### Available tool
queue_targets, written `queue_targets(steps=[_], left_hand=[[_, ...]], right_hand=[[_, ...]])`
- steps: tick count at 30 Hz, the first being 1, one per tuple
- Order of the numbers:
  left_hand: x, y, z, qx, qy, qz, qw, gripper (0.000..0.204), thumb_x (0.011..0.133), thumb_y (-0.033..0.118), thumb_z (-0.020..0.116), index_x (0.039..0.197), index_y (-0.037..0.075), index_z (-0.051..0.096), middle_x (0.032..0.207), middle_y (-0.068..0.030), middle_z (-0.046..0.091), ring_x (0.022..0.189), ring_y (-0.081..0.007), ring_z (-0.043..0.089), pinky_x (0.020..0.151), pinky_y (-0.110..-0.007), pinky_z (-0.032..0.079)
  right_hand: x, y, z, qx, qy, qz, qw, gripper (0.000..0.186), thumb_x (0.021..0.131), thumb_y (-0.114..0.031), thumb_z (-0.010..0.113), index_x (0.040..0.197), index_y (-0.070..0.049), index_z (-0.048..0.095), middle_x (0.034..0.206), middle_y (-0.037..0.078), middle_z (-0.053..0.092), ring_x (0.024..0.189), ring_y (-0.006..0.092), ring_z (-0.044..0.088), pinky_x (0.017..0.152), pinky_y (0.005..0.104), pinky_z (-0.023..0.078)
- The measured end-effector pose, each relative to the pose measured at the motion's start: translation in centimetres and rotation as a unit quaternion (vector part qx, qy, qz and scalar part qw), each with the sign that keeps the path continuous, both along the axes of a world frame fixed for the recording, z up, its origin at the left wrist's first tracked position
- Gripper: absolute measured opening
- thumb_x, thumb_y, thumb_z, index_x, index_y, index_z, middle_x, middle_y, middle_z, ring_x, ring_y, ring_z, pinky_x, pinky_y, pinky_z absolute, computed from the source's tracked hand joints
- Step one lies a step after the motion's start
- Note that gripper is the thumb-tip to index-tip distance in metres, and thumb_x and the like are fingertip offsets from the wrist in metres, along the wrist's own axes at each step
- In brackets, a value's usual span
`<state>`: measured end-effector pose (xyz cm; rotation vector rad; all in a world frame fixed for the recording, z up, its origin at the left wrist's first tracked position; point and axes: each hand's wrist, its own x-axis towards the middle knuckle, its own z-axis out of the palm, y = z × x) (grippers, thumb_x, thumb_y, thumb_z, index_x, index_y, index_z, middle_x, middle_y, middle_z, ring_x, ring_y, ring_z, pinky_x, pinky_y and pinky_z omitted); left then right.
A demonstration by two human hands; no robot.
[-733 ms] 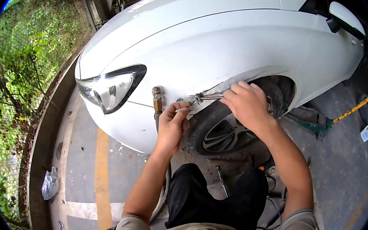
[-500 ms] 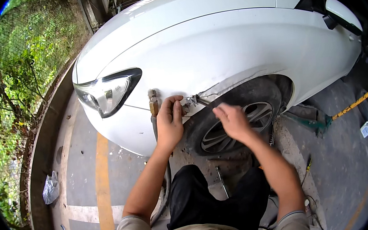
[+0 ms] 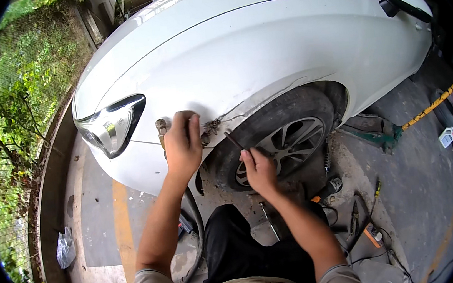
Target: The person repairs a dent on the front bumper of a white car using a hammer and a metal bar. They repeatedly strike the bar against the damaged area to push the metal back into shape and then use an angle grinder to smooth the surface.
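Observation:
My left hand [image 3: 184, 146] is closed beside the front fender [image 3: 239, 56] of a white car, its fingers slightly blurred and anything in them hidden. On its left side stands a brass fitting [image 3: 161, 127] at the upper end of a thick dark hose [image 3: 197, 220]. To its right, a cluster of small twisted metal pieces [image 3: 211, 127] sits against the fender, near a creased line above the wheel arch. My right hand [image 3: 258, 168] grips a thin dark rod [image 3: 233, 139], its tip pointing up and left, apart from the cluster.
The front wheel [image 3: 282, 140] is just beyond my right hand. A green floor jack [image 3: 379, 131] with a yellow handle [image 3: 439, 99] stands to the right. Around my knees lie a long metal tool [image 3: 269, 220], a power tool [image 3: 328, 188], cables and a power strip [image 3: 372, 235].
My right hand has drawn the rod down and away from the metal cluster. My left hand has blurred slightly upward along the fender. The whole view has shifted somewhat.

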<state>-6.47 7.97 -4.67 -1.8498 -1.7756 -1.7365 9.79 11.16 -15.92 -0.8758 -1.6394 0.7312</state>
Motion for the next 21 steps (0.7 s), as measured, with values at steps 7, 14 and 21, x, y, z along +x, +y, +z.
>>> queue_targets(steps=[7,14,21], left_hand=[[-0.5,-0.4,-4.2,-0.008,-0.022,0.008,1.000,0.016,0.095,0.015,0.054,0.094,-0.001,0.057,0.067,-0.0132,0.061,0.057,-0.0223,0.059,0.056,-0.032,0.045],[-0.3,0.2,-4.6,0.000,0.020,0.022,1.000,0.011,0.095,0.012,0.052,0.095,0.001,0.054,0.073,-0.0180,0.062,0.068,-0.0379,0.060,0.060,-0.042,0.046],[-0.1,0.2,-3.5,0.030,0.088,0.040,0.995,0.025,0.087,0.024,0.066,0.100,0.003,0.058,0.085,-0.0134,0.063,0.065,-0.0309,0.062,0.058,-0.039,0.048]], right_hand=[[3.2,2.5,9.3,0.208,-0.284,-0.045,0.935,0.023,0.088,-0.029,0.063,0.079,-0.007,0.065,0.071,0.008,0.063,0.069,0.0277,0.063,0.058,0.0383,0.048],[3.6,3.6,11.1,0.304,-0.343,-0.018,0.889,0.025,0.085,-0.028,0.065,0.073,-0.007,0.062,0.067,0.008,0.060,0.067,0.0281,0.061,0.057,0.0384,0.049],[-2.7,3.2,-0.4,-0.047,-0.011,0.109,0.993,0.039,0.099,-0.037,0.046,0.076,-0.007,0.052,0.057,0.004,0.050,0.051,0.0165,0.049,0.048,0.0324,0.038]])
